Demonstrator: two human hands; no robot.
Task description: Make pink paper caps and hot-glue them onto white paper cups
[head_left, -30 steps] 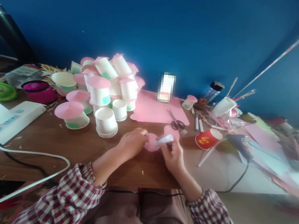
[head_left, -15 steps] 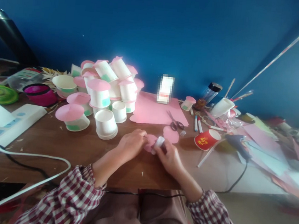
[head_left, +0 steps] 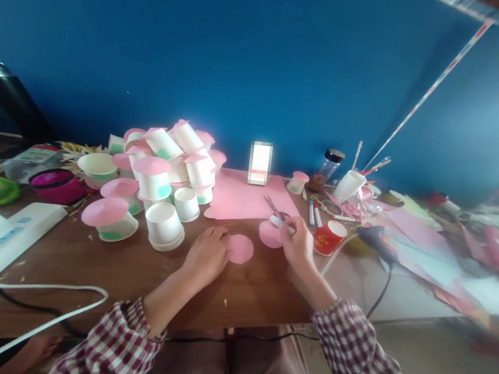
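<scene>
A pink paper circle (head_left: 241,249) lies flat on the brown table, its left edge under the fingertips of my left hand (head_left: 207,254). Those fingers are closed at that edge. My right hand (head_left: 299,247) grips a white glue stick (head_left: 278,221), held over a second pink paper piece (head_left: 268,236). Just behind it lie dark-handled scissors (head_left: 270,202), partly hidden by the glue stick and my fingers. White paper cups (head_left: 163,223) stand upside down left of my left hand.
Cups with pink paper tops (head_left: 154,184) are piled at the left. Behind my hands lies a pink sheet (head_left: 234,200). A red paper cup (head_left: 330,237), markers (head_left: 311,212) and a glue gun (head_left: 375,239) are at the right. A power strip (head_left: 25,238) sits far left.
My right hand has lifted the glue stick off the pink circle and moved right, toward the scissors. The circle now lies more fully exposed beside my left hand. The view has tilted up slightly.
</scene>
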